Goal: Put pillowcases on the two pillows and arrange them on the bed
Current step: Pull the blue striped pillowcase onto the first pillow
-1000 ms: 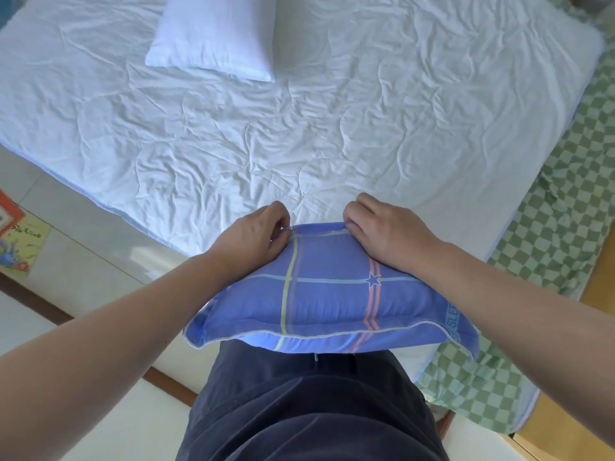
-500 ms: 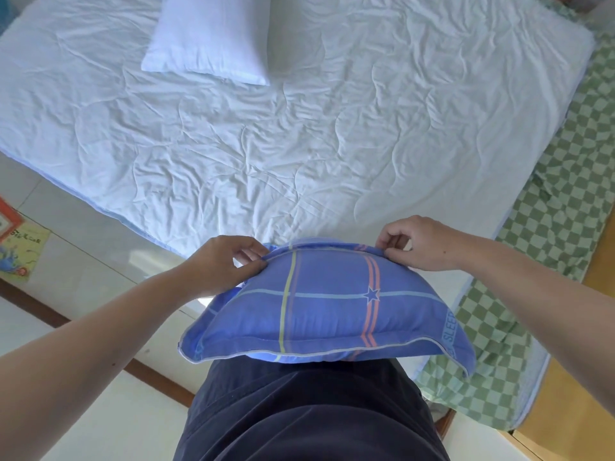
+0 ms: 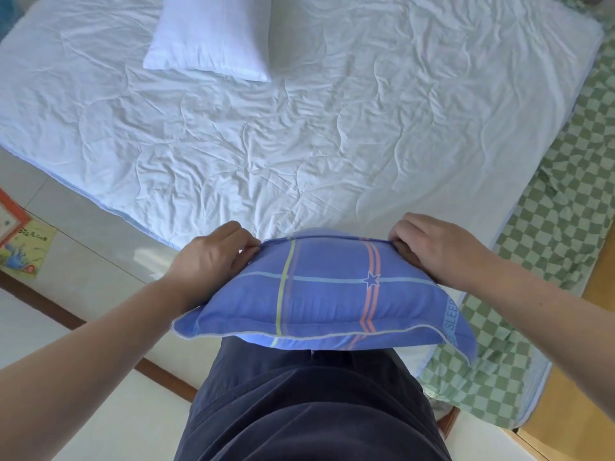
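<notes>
White-sheeted bed ahead | I see left hand and right hand both closed on far corners of blue-cased pillow, held at bed's near edge, likely squaring the case | bare pillow near far edge, uncased

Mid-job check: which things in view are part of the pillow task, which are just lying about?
Job: blue pillow, held by left hand and right hand; white pillow; bed.
Lying about: checkered blanket; picture books on the floor.
</notes>
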